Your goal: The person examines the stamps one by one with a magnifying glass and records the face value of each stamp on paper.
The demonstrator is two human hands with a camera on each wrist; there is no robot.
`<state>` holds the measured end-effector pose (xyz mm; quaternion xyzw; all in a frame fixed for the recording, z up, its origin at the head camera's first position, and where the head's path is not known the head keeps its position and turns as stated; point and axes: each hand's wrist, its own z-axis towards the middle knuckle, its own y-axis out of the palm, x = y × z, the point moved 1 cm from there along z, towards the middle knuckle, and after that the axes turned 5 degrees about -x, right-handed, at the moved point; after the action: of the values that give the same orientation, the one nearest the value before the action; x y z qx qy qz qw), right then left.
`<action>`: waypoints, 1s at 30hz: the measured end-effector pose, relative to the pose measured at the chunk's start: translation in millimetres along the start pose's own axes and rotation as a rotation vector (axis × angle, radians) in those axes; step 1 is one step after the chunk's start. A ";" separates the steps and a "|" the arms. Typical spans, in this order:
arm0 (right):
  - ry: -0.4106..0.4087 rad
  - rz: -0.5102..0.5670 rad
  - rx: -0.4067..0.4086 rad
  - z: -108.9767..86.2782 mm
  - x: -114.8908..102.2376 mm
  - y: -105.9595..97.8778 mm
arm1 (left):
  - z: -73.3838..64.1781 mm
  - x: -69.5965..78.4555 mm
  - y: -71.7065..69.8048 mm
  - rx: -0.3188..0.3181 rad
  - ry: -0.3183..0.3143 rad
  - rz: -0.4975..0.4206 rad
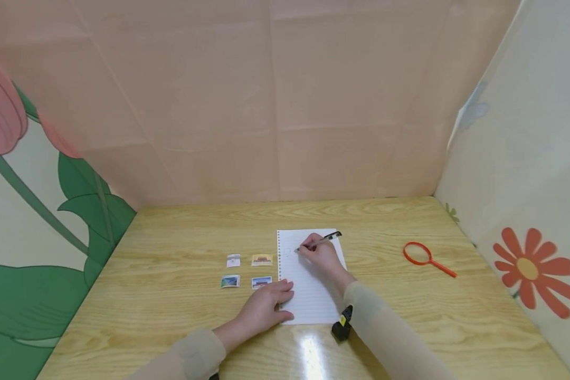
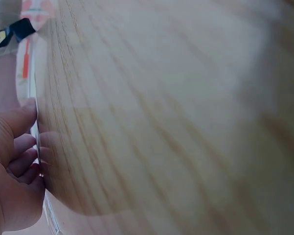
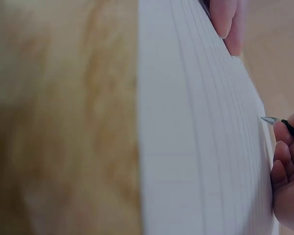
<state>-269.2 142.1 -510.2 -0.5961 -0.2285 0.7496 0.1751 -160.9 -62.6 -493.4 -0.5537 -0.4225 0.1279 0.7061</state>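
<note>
A lined sheet of paper [image 1: 309, 301] with a row of holes down its left edge lies on the wooden table. Near its top, my right hand [image 1: 324, 258] pinches a black-capped pen [image 1: 331, 236], its tip by faint marks on the upper left of the sheet. The metal pen tip [image 3: 269, 119] also shows in the right wrist view. My left hand [image 1: 265, 303] rests on the lower left edge of the paper, fingers fairly straight. Just beyond it lies a stamp-like picture [image 1: 261, 282] of a building, partly covered by that hand.
Three more small stamp-like pictures lie left of the paper: a pale one [image 1: 234, 260], a yellow one [image 1: 262, 259] and a blue-green one [image 1: 230, 281]. A red magnifying glass [image 1: 429, 258] lies to the right. A pink wall covering [image 1: 285, 105] rises behind the table [image 1: 171, 264].
</note>
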 end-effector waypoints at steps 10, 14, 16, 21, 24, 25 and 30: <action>0.018 0.028 -0.056 -9.7 -2.2 -9.3 | 0.0 -1.1 1.7 0.010 -0.001 0.002; 0.036 0.019 -0.032 -8.4 -1.1 -11.0 | -0.2 0.7 0.6 0.006 -0.009 0.004; 0.046 0.011 -0.018 -6.7 0.0 -10.6 | -0.5 1.2 0.3 -0.001 -0.016 0.002; 0.041 -0.010 0.015 -1.3 0.5 -8.2 | -0.5 0.6 0.3 -0.012 -0.025 -0.006; 0.037 -0.007 0.024 0.9 -0.5 -6.8 | -0.5 -0.1 0.6 -0.006 -0.017 -0.010; 0.037 -0.008 0.023 1.4 -1.0 -6.3 | -0.4 0.1 0.5 -0.006 -0.017 -0.011; 0.040 -0.006 0.021 2.1 -3.9 -4.8 | -0.8 0.3 0.0 0.003 -0.003 -0.008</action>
<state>-270.5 143.8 -504.0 -0.6085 -0.2186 0.7393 0.1881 -160.1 -62.9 -493.3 -0.5505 -0.4257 0.1266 0.7069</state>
